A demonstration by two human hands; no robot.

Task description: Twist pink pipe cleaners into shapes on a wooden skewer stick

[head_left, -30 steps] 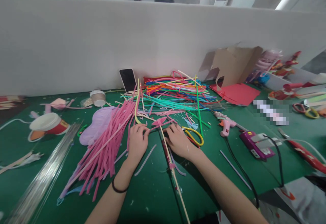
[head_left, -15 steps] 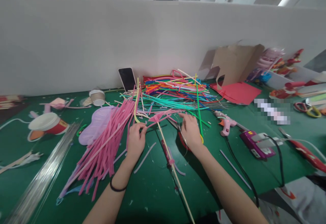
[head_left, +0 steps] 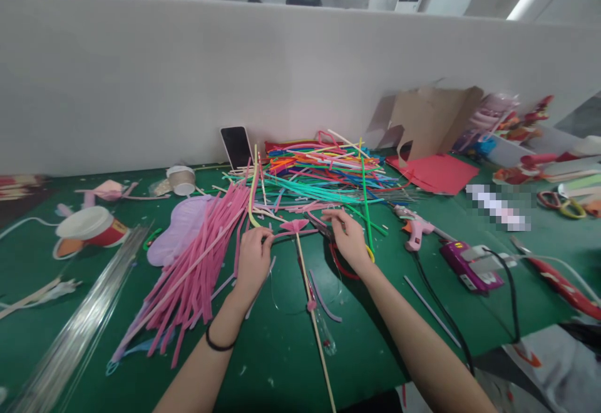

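Near the middle of the green table, my left hand is closed, its thumb and fingers pinching the end of a pink pipe cleaner. That strip runs sideways behind a pink petal-shaped piece on top of a thin wooden stick. A small pink knot sits lower on the stick. My right hand is to the right of the petal piece, fingers bent in a pinch. A fine wire loops below, between both hands, seemingly from the right fingertips. Scissors lie partly hidden under my right hand.
Pink pipe cleaners lie left, over a lilac tray; a multicoloured pile is behind. A glue gun and purple power block with cords lie right. Wires and a paper cup are far left.
The petal piece and stick have shifted, the stick's lower end swinging left. The pink strip now lies straighter. The wire loop hangs lower between my hands; my right hand moved slightly left.
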